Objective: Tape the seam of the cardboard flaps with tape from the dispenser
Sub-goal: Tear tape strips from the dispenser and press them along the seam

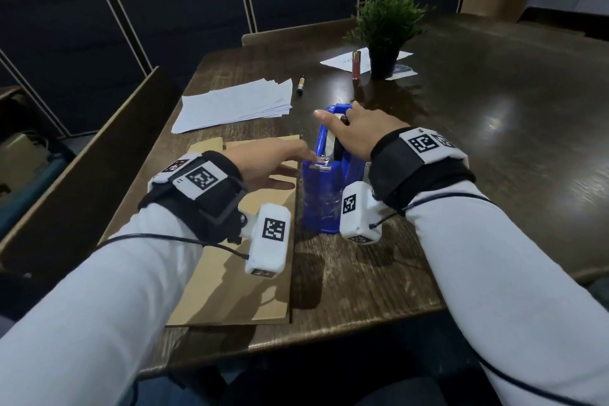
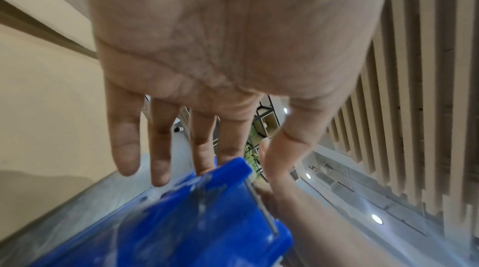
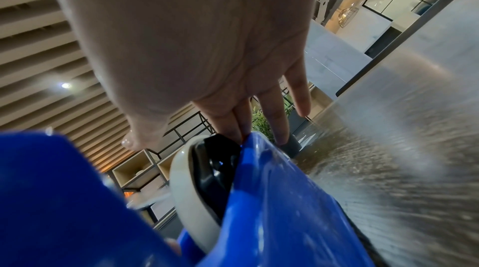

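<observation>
A blue tape dispenser [image 1: 324, 204] stands on the dark wooden table [image 1: 494, 142], just right of the flat brown cardboard [image 1: 237, 273]. My right hand [image 1: 357, 132] rests on top of it with straight, spread fingers over the white tape roll [image 3: 186, 189]. My left hand [image 1: 273, 158] reaches across the cardboard, fingers straight. Its fingertips [image 2: 204, 160] sit at the dispenser's metal cutter [image 1: 319, 166]. In the left wrist view the thumb lies close beside the blue body [image 2: 194, 220]. Whether any tape end lies between thumb and fingers cannot be seen. My left arm hides most of the cardboard's seam.
A stack of white paper [image 1: 234, 105] and a marker [image 1: 300, 85] lie beyond the cardboard. Further back stand a potted plant [image 1: 385, 30] and a red tube [image 1: 356, 64] on loose sheets. A wooden partition [image 1: 82, 168] runs along the table's left side.
</observation>
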Tool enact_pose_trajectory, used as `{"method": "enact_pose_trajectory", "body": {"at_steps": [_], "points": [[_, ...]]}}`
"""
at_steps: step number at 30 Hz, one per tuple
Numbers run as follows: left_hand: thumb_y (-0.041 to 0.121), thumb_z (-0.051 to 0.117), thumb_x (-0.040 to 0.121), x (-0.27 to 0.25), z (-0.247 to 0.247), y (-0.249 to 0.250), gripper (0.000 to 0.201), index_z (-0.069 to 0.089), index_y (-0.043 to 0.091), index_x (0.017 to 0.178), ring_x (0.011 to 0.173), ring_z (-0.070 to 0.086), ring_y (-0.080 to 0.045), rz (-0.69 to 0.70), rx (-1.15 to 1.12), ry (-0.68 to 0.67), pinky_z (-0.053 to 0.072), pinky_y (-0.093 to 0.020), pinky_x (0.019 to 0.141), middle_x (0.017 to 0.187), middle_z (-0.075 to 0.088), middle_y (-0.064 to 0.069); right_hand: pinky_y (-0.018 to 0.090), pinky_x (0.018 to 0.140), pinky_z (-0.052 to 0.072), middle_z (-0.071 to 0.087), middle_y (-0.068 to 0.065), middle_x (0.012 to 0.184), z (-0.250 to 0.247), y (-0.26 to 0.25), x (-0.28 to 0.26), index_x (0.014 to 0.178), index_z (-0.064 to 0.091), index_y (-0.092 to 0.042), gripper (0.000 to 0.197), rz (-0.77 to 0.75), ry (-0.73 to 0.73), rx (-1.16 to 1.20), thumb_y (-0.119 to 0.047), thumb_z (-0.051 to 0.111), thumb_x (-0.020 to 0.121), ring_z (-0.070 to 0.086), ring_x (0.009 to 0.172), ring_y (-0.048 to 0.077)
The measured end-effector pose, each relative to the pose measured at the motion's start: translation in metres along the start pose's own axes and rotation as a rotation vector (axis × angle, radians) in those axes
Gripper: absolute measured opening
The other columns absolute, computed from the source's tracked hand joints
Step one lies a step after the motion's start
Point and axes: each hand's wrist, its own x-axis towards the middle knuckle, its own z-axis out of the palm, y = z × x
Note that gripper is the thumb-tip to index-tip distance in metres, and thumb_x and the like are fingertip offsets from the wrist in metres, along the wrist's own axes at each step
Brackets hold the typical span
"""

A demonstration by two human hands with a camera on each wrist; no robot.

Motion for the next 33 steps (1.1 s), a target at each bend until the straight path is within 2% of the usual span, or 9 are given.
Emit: {"method": "enact_pose_trajectory", "body": {"at_steps": [5, 9, 13, 16, 20, 24, 28, 33], "points": [[0.038, 0.059, 0.090, 0.007, 0.006, -0.006, 0.035, 0.068, 0.014, 0.114, 0.098, 0.061, -0.016, -0.011, -0.028, 0.092, 0.049, -0.035, 0.095, 0.115, 0.069, -0.001, 0.047, 0.100, 0.042, 0.033, 0.007, 0.154, 0.002, -0.001, 0.001, 0.147, 0.034, -0.012, 0.108, 0.012, 0.006, -0.007, -0.086, 0.001, 0.074, 0.047, 0.127, 0.029], [0.040, 0.065, 0.084, 0.010, 0.010, -0.010, 0.034, 0.071, 0.015, 0.107, 0.110, 0.062, -0.023, -0.025, -0.084, 0.131, 0.049, -0.042, 0.100, 0.111, 0.070, -0.002, 0.043, 0.092, 0.043, 0.046, 0.011, 0.143, 0.004, -0.002, -0.001, 0.147, 0.033, -0.010, 0.106, 0.036, 0.026, 0.019, -0.084, 0.005, 0.077, 0.053, 0.119, 0.029], [0.041, 0.070, 0.080, 0.010, 0.016, -0.009, 0.037, 0.071, 0.013, 0.105, 0.106, 0.061, -0.023, -0.050, -0.135, 0.161, 0.049, -0.041, 0.099, 0.111, 0.070, -0.003, 0.044, 0.094, 0.042, 0.046, 0.011, 0.143, 0.004, -0.002, -0.001, 0.146, 0.035, -0.010, 0.108, 0.040, 0.038, 0.028, -0.086, 0.004, 0.075, 0.053, 0.120, 0.030], [0.035, 0.071, 0.081, 0.009, 0.022, -0.008, 0.030, 0.072, 0.012, 0.099, 0.095, 0.061, -0.022, -0.042, -0.180, 0.176, 0.050, -0.039, 0.093, 0.106, 0.072, -0.007, 0.045, 0.098, 0.041, 0.043, 0.011, 0.146, 0.004, -0.002, -0.001, 0.145, 0.037, -0.010, 0.110, 0.036, 0.036, 0.038, -0.086, 0.002, 0.074, 0.050, 0.123, 0.031], [0.029, 0.069, 0.083, 0.009, 0.024, -0.007, 0.022, 0.071, 0.011, 0.094, 0.084, 0.060, -0.020, -0.026, -0.224, 0.171, 0.051, -0.034, 0.078, 0.092, 0.071, -0.007, 0.046, 0.101, 0.040, 0.035, 0.010, 0.152, 0.004, -0.002, -0.002, 0.144, 0.039, -0.011, 0.111, 0.018, 0.031, 0.061, -0.087, 0.001, 0.072, 0.047, 0.127, 0.031], [0.026, 0.067, 0.084, 0.009, 0.025, -0.006, 0.024, 0.071, 0.009, 0.099, 0.086, 0.059, -0.022, -0.024, -0.259, 0.174, 0.052, -0.038, 0.084, 0.094, 0.069, -0.007, 0.045, 0.107, 0.035, 0.022, 0.006, 0.158, 0.002, -0.003, -0.006, 0.145, 0.039, -0.014, 0.101, 0.004, 0.024, 0.058, -0.083, 0.004, 0.079, 0.041, 0.134, 0.029], [0.024, 0.066, 0.084, 0.006, 0.026, -0.002, 0.018, 0.070, 0.010, 0.094, 0.075, 0.059, -0.019, -0.022, -0.286, 0.175, 0.051, -0.033, 0.072, 0.084, 0.068, -0.003, 0.044, 0.106, 0.033, 0.018, 0.007, 0.159, 0.002, -0.003, -0.007, 0.131, 0.054, -0.014, 0.098, -0.015, 0.028, 0.089, -0.080, 0.003, 0.081, 0.040, 0.134, 0.028], [0.025, 0.065, 0.086, 0.005, 0.026, -0.002, 0.017, 0.070, 0.011, 0.092, 0.074, 0.059, -0.017, -0.016, -0.296, 0.172, 0.051, -0.029, 0.066, 0.079, 0.068, 0.002, 0.045, 0.104, 0.035, 0.020, 0.005, 0.159, 0.006, -0.002, -0.001, 0.139, 0.046, -0.013, 0.111, 0.014, 0.025, 0.119, -0.088, -0.001, 0.071, 0.042, 0.133, 0.028]]}}
